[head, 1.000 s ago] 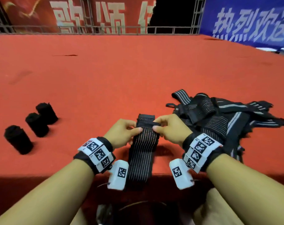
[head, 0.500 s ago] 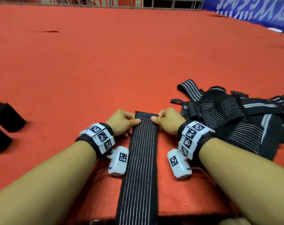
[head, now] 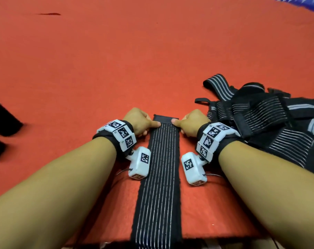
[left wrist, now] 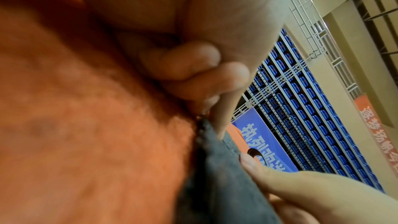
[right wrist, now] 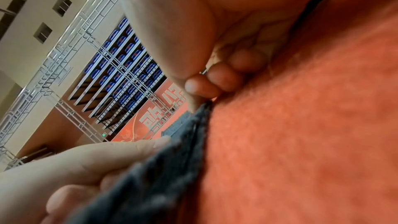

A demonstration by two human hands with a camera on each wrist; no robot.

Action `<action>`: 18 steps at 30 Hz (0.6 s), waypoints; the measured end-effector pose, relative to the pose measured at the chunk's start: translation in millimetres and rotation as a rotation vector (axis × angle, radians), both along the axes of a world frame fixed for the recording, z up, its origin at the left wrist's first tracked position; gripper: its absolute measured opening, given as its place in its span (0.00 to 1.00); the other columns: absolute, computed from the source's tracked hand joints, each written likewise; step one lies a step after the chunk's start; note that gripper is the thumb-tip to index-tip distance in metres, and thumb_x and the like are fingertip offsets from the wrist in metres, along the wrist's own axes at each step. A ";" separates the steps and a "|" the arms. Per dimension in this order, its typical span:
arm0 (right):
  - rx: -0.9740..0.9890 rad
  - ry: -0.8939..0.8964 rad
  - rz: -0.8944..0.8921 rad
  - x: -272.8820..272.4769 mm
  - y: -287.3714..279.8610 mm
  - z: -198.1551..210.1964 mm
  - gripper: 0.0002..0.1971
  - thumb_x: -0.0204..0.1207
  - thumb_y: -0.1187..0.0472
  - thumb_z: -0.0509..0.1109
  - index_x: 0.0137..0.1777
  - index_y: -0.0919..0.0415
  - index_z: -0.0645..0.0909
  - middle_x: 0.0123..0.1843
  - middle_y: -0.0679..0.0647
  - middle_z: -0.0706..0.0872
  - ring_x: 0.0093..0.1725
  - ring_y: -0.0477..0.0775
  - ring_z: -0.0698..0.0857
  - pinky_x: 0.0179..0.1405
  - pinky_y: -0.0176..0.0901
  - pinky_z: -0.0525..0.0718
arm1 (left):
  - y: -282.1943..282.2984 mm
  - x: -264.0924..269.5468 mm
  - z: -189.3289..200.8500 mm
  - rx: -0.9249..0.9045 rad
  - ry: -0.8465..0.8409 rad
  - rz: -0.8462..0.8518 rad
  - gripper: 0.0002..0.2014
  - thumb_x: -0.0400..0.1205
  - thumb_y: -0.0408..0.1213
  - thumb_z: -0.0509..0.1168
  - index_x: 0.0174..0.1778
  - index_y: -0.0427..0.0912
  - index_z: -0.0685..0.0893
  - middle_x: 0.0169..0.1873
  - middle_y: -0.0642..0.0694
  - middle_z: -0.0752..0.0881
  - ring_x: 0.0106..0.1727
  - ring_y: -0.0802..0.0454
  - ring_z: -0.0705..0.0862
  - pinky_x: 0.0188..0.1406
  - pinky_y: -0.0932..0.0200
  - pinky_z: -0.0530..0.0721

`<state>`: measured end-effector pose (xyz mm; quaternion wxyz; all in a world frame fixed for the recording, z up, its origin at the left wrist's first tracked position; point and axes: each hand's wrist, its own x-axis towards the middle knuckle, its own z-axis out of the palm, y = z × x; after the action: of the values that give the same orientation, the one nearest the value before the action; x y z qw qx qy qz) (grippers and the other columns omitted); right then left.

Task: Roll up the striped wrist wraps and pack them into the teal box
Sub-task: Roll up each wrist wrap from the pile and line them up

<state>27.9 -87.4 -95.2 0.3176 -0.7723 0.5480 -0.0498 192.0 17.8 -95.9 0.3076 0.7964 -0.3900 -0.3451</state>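
Thumbs pressed on top of the far end of the striped wrist wrap [head: 161,159], other fingers curled at its edges: left hand [head: 139,123] pinching the left corner, right hand [head: 192,124] pinching the right (same grip in both wrist views). Stretched flat down the lower centre of the frame over the red carpet [head: 116,60], near end draped off its edge. At right centre, a loose pile of unrolled wraps [head: 264,123]. At far left, dark rolled wraps [head: 3,119], blurred.
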 end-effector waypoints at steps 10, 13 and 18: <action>0.211 -0.222 0.142 -45.9 63.6 27.7 0.17 0.79 0.51 0.76 0.35 0.60 0.79 0.35 0.61 0.84 0.33 0.55 0.80 0.35 0.43 0.79 | 67.0 -25.4 24.7 0.115 0.003 0.029 0.22 0.80 0.56 0.73 0.35 0.39 0.81 0.22 0.43 0.82 0.19 0.50 0.76 0.19 0.64 0.73; 0.165 -0.070 0.195 -77.6 97.3 27.8 0.16 0.77 0.49 0.77 0.38 0.61 0.81 0.32 0.56 0.81 0.30 0.53 0.76 0.33 0.42 0.76 | 117.6 -44.2 26.1 0.155 -0.052 0.017 0.23 0.80 0.57 0.73 0.33 0.39 0.83 0.23 0.44 0.86 0.19 0.50 0.79 0.22 0.63 0.75; 0.079 0.058 0.250 -96.3 165.1 36.0 0.29 0.74 0.43 0.79 0.26 0.58 0.66 0.25 0.53 0.70 0.26 0.54 0.68 0.28 0.45 0.68 | 172.7 -88.6 31.6 0.182 -0.074 -0.056 0.23 0.81 0.55 0.72 0.30 0.40 0.81 0.19 0.46 0.85 0.19 0.51 0.81 0.23 0.64 0.75</action>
<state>-68.5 77.7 -59.2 0.3356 -0.8226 0.4578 0.0341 103.5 190.5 -64.3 0.2094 0.8221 -0.3902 -0.3579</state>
